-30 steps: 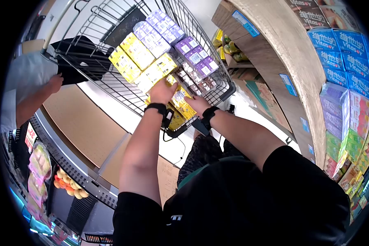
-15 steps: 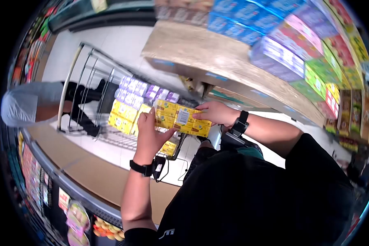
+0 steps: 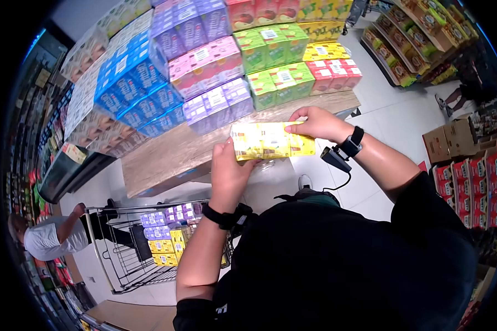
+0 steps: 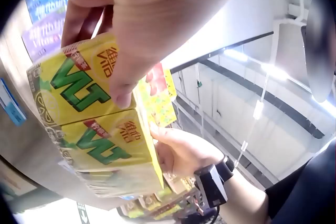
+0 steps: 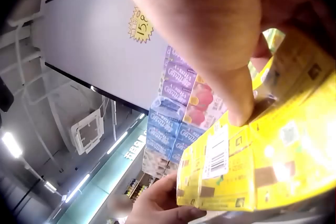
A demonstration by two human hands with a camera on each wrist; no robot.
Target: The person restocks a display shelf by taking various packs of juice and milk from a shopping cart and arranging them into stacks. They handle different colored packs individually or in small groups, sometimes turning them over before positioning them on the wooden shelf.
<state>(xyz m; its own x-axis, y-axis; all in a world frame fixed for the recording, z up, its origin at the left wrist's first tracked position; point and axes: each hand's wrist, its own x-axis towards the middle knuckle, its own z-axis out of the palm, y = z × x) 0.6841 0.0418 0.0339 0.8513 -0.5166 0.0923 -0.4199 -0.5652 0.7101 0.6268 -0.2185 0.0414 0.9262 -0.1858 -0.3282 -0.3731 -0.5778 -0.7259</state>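
Note:
A yellow shrink-wrapped multipack of drink cartons (image 3: pixel 273 140) is held between both hands, in front of the wooden display's edge. My left hand (image 3: pixel 230 175) grips its left end, thumb below. My right hand (image 3: pixel 321 126) pinches the upper right end. In the left wrist view the pack (image 4: pixel 94 113) shows green VLT lettering, with the left thumb on its face. The right wrist view shows a barcode on the pack (image 5: pixel 252 166) near the right thumb.
Stacked blue (image 3: pixel 131 77), purple, pink, green and red drink packs stand on the wooden display (image 3: pixel 165 154). A wire cart (image 3: pixel 128 259) with yellow and purple packs is at lower left, beside a person in grey (image 3: pixel 55 237). Red packs and cartons stand at right.
The yellow pack has been lifted out of the cart and moved over to the display's front edge, held in both hands. The view has turned towards the display, leaving the cart at lower left.

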